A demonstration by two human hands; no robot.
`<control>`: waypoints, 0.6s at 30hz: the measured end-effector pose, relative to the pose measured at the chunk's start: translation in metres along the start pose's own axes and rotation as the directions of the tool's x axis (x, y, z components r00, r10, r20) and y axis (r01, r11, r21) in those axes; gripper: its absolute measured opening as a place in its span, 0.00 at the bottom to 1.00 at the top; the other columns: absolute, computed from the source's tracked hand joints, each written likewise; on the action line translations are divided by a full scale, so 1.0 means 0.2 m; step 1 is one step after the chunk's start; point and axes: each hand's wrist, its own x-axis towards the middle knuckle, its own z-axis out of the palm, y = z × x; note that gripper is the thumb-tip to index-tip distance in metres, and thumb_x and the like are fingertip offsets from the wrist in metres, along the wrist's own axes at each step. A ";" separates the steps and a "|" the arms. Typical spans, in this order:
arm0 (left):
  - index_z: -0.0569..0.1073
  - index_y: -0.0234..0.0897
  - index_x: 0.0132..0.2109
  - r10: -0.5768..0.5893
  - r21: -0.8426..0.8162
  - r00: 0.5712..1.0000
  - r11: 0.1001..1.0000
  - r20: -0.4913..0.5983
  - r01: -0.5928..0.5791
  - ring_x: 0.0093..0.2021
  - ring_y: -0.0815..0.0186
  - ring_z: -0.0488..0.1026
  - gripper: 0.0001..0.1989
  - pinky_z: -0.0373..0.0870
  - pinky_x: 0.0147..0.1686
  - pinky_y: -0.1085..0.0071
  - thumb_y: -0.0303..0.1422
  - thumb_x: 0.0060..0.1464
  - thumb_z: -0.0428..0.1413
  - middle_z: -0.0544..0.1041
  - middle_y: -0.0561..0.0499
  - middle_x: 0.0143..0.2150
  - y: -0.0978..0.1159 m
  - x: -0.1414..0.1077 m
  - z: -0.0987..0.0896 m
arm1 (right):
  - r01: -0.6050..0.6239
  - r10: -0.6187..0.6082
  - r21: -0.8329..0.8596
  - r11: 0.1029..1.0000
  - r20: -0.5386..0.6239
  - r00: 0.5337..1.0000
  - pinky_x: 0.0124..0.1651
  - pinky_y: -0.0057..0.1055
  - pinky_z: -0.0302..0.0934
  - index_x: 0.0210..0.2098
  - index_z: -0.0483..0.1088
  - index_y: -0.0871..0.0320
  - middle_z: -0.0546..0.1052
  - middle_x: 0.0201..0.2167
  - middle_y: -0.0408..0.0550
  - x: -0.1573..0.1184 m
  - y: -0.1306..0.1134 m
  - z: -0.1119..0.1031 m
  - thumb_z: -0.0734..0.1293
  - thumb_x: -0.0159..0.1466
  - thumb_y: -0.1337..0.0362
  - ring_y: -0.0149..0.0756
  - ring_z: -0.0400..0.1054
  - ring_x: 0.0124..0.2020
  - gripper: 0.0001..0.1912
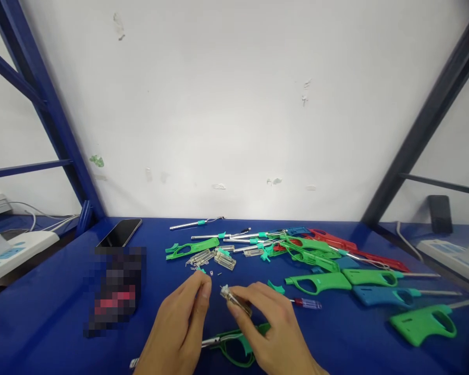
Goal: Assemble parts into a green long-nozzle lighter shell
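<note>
My right hand (271,320) pinches a clear lighter fuel tank (236,300) with a pale valve end pointing up and left. Thumb and index finger of my left hand (180,317) press together just left of that tank; what is between them, if anything, is hidden. A small teal piece (200,270) shows right behind the left fingertips, and I cannot tell whether they touch it. Below both hands lies a green lighter shell (236,354) with a metal tube, partly covered by them. Several more clear fuel tanks (224,260) lie beyond the fingertips.
Green, blue and red lighter shells with metal rods, among them a whole green lighter (422,325), spread over the right side. A screwdriver (307,303) lies beside my right hand. A phone (120,233) and a dark pixelated object (117,291) are at left. Blue posts (62,125) flank the table.
</note>
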 end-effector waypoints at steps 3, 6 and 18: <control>0.65 0.43 0.36 -0.049 -0.038 0.999 0.998 0.022 0.049 0.31 0.67 0.66 0.22 0.63 0.30 0.73 0.52 0.73 0.43 0.69 0.55 0.32 0.01 -0.02 0.00 | 0.012 -0.012 -0.006 1.000 -0.024 1.000 0.42 0.34 0.70 0.51 0.79 0.50 0.82 0.35 0.44 -0.01 0.02 -0.01 0.68 0.74 0.63 0.38 0.76 0.35 0.09; 0.65 0.42 0.34 -0.033 -0.081 0.994 0.996 0.101 0.042 0.29 0.68 0.60 0.24 0.60 0.27 0.73 0.55 0.71 0.45 0.64 0.56 0.29 0.01 -0.01 0.00 | 0.005 -0.005 0.003 1.000 -0.028 1.000 0.42 0.34 0.69 0.52 0.79 0.51 0.83 0.36 0.44 -0.03 0.03 -0.03 0.67 0.75 0.63 0.38 0.76 0.36 0.09; 0.68 0.38 0.37 -0.036 -0.165 0.984 0.984 0.173 0.065 0.23 0.75 0.56 0.28 0.55 0.23 0.74 0.59 0.70 0.48 0.64 0.59 0.29 -0.02 0.03 -0.04 | 0.013 -0.013 0.050 0.999 -0.011 1.000 0.46 0.34 0.67 0.53 0.79 0.49 0.83 0.40 0.42 -0.05 0.01 -0.05 0.66 0.77 0.63 0.37 0.76 0.40 0.10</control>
